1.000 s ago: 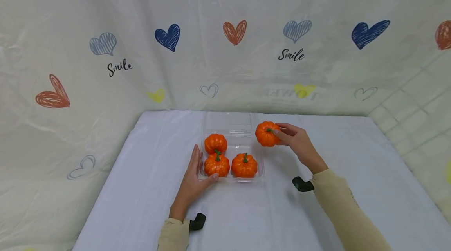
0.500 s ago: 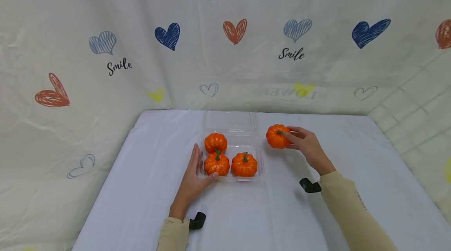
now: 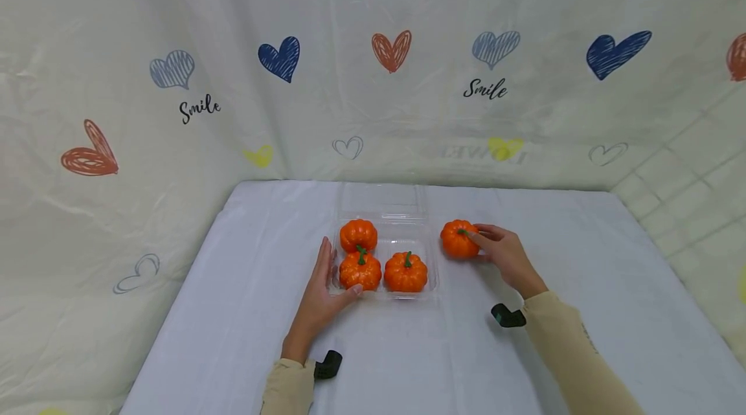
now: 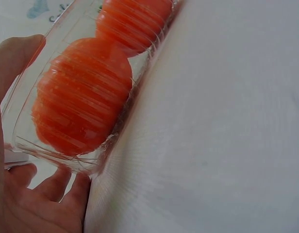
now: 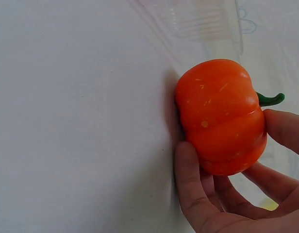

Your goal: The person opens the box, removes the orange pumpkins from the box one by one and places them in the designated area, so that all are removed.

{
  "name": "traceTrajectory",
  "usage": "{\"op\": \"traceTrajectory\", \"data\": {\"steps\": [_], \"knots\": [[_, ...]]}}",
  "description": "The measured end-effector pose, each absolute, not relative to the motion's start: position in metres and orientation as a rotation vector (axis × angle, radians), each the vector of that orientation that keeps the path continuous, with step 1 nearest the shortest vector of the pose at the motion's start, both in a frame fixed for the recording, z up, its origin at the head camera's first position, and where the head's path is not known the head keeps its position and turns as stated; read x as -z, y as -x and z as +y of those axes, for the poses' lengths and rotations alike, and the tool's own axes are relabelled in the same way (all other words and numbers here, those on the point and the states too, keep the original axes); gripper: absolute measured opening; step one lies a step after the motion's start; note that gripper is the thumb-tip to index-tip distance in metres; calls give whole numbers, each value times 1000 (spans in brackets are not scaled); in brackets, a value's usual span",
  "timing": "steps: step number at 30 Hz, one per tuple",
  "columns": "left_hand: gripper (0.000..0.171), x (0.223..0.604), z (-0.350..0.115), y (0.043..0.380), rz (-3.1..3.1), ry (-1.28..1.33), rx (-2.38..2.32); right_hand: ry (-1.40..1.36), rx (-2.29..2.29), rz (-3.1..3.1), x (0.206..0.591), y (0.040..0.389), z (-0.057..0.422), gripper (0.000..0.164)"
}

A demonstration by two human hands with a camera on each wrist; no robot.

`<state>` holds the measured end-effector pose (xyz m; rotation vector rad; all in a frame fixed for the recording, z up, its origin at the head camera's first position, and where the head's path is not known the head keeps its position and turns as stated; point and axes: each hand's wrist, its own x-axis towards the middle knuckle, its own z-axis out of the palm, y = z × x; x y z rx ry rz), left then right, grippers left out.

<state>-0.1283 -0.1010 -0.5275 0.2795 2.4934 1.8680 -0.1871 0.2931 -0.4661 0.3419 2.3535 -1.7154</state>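
Note:
A clear plastic clamshell container (image 3: pixel 402 232) lies with its lid folded back on the table. Inside are three small orange toy pumpkins: one at the back left (image 3: pixel 358 234), one at the front left (image 3: pixel 359 272) and one at the front right (image 3: pixel 406 274). My left hand (image 3: pixel 317 303) holds the container's front left corner, thumb at the front rim and fingers along the left side. To the right of the container, my right hand (image 3: pixel 508 261) grips another pumpkin (image 3: pixel 457 240) from its right side. In the right wrist view this pumpkin (image 5: pixel 220 119) is down at the cloth, its green stem showing.
A white cloth (image 3: pixel 390 363) covers the table. Behind it hangs a pale curtain (image 3: pixel 326 111) printed with hearts and words. The transparent lid (image 3: pixel 381 200) lies toward the table's back edge.
My right hand has carried its pumpkin right, away from above the container's back right corner, then lowered it to the table. The left hand has stayed at the container.

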Motion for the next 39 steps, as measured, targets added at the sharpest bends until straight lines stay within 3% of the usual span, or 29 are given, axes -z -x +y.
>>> {"op": "traceTrajectory", "data": {"steps": [23, 31, 39], "knots": [[118, 524, -101, 129, 2482, -276, -1871, -400, 1662, 2519, 480, 180, 286, 67], [117, 523, -100, 129, 2483, -293, -1873, -502, 1797, 2559, 464, 166, 281, 76], [117, 526, -101, 128, 2477, -290, -1884, -432, 2062, 2592, 447, 144, 255, 84]]}}
